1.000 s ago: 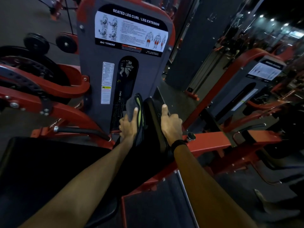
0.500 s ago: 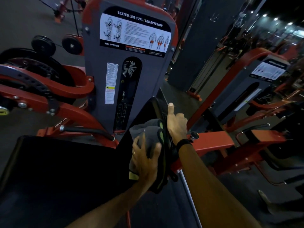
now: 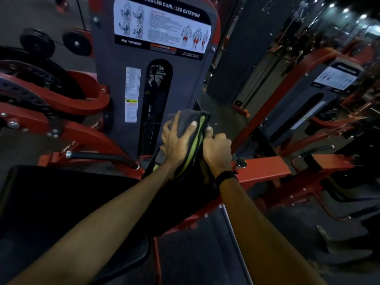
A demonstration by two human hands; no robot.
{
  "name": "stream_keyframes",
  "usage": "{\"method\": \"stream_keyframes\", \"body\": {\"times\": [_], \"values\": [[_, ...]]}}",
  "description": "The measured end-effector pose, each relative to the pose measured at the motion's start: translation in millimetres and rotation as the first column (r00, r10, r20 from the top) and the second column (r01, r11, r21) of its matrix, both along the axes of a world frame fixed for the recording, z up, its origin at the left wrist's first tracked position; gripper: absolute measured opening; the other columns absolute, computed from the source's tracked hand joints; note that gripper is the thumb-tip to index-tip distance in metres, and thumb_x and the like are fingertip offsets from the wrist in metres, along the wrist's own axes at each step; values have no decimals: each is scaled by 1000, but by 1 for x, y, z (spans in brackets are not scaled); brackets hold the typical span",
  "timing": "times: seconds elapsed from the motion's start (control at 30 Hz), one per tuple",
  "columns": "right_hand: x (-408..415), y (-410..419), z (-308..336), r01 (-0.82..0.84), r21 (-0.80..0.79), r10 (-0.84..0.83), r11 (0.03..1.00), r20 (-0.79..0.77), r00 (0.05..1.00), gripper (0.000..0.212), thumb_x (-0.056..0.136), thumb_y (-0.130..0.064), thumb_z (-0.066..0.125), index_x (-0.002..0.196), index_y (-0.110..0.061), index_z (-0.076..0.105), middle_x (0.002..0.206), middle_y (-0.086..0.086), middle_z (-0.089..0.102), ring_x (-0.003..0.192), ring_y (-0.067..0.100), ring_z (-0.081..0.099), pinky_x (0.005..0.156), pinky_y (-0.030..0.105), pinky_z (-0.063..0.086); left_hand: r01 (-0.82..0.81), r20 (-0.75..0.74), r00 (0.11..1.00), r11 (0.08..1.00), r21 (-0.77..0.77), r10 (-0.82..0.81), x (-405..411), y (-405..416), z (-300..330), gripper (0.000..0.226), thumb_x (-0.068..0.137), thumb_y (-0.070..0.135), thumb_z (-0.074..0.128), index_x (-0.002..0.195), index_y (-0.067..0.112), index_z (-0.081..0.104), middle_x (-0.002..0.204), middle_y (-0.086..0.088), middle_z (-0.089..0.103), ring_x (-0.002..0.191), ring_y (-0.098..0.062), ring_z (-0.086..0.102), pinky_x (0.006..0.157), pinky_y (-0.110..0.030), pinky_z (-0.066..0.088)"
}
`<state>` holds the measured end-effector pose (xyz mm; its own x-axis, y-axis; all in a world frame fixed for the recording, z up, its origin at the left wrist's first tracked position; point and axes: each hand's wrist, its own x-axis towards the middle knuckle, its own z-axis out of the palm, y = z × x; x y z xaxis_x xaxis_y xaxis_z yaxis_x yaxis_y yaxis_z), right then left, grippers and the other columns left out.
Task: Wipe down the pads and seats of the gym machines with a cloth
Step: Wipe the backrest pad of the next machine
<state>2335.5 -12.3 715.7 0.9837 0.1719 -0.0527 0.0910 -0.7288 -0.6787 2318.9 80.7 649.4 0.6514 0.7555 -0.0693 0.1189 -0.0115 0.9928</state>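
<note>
While the left hand (image 3: 178,140) presses the cloth (image 3: 190,132) on the upright black pad (image 3: 181,194), the right hand (image 3: 218,150) grips the pad's edge.
Behind stands the grey weight tower (image 3: 156,79) with red frame (image 3: 265,167); a black seat (image 3: 61,202) lies lower left. Left fingers are spread flat on the cloth, right fingers curled, thumb up.

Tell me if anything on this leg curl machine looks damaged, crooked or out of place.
Nothing stands out. The left hand presses the grey-and-green cloth flat against the black pad, the right hand grips the pad's edge, and the instruction label sits straight and intact. Dim light hides fine wear.
</note>
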Motion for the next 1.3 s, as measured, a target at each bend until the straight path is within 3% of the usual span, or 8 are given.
{"method": "stream_keyframes", "body": {"times": [0.2,0.33,0.43,0.53,0.63,0.9,1.17,1.3], "values": [[-5,2,-1,-88,-141,108,986,142,984,51,107,-48,36,110,-2,56,120,19,56,110,40,54,80,40,33,-21,14,1000,986,-167,24,23,37,-45,109,62,99,30,138,25,59,139,-8,57,134,-31,47,115,-56,28],[-6,5,-1,-148,-230,194,962,194,962,49,99,-61,46,87,-13,45,78,-6,41,78,25,44,70,34,30,-32,-61,998,971,-236,18,7,39,-65,90,78,84,34,141,22,53,144,-9,52,136,-32,44,115,-53,29],[-5,6,0,-156,-249,208,956,199,958,51,96,-63,49,88,-13,47,77,-7,37,71,20,41,65,33,30,-27,-43,999,988,-155,21,-7,33,-104,69,97,61,41,143,10,48,145,-18,47,135,-36,43,112,-47,34],[-6,6,0,-156,-262,214,952,209,954,52,97,-63,50,88,-12,49,74,-9,41,59,6,39,53,26,25,-57,-41,998,991,-120,53,-33,10,-146,90,90,70,39,149,1,40,150,-23,42,138,-38,42,113,-45,36],[-6,7,-1,-129,-258,184,957,201,962,54,96,-64,50,87,-11,53,76,-8,46,63,10,46,62,32,32,-63,21,998,998,25,62,-65,-30,-154,107,86,85,25,151,1,39,156,-23,35,145,-36,35,119,-47,30],[-6,6,-1,-97,-169,121,981,144,982,66,92,-79,27,63,-22,44,84,7,60,81,28,60,85,48,51,-119,196,978,966,232,74,-89,-100,-64,76,96,71,26,154,23,36,160,-13,32,147,-36,32,111,-68,27],[-2,3,-6,-132,49,124,990,136,983,63,98,-70,31,55,-24,25,48,-15,31,45,4,31,61,35,34,-73,183,982,992,99,54,-47,-49,-48,67,86,72,31,145,39,32,162,-9,30,150,-30,25,117,-62,21],[-4,5,-7,-173,-137,196,975,178,964,60,84,-84,43,70,-26,49,74,-6,58,68,17,59,72,41,51,-34,169,985,999,16,31,-14,-7,-75,89,86,73,28,154,16,38,162,-8,31,150,-27,27,119,-57,24]]}}
